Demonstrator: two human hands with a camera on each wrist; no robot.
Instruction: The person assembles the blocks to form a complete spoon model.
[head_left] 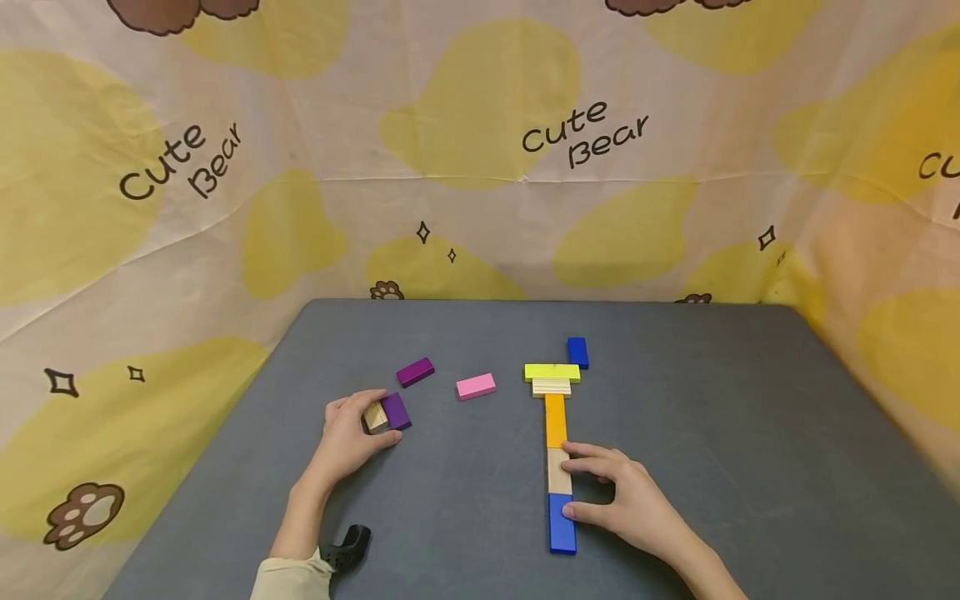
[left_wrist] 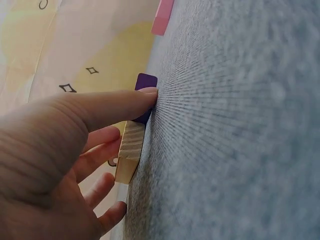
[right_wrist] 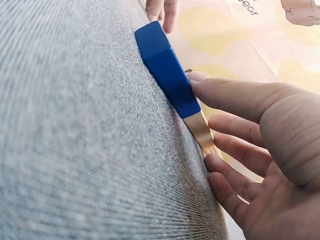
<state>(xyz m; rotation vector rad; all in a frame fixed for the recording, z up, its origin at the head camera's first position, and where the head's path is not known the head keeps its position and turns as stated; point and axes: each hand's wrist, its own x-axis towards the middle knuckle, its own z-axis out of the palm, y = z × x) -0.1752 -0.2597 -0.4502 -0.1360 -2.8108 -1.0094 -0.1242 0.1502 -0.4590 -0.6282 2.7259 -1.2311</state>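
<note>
In the head view my left hand point(head_left: 351, 435) has thumb and forefinger at opposite ends of a purple block point(head_left: 397, 411), seemingly pinching it. A natural wood block point(head_left: 376, 417) lies against its left side, within the hand's span. The left wrist view shows the thumb across the purple block point(left_wrist: 146, 81); the forefinger is mostly hidden. My right hand point(head_left: 626, 500) rests its fingertips along a row of flat blocks. Its thumb touches a blue block point(head_left: 562, 525), while its other fingertips are by a wood block point(head_left: 558, 472) and an orange block point(head_left: 555, 420).
Above the orange block lie ridged pale wood pieces point(head_left: 551, 387) and a crosswise yellow-green block point(head_left: 552, 372). Another blue block point(head_left: 577, 352) touches or nearly touches its right end. A magenta block point(head_left: 416, 372) and a pink block point(head_left: 476, 387) lie apart on the grey table point(head_left: 465, 500).
</note>
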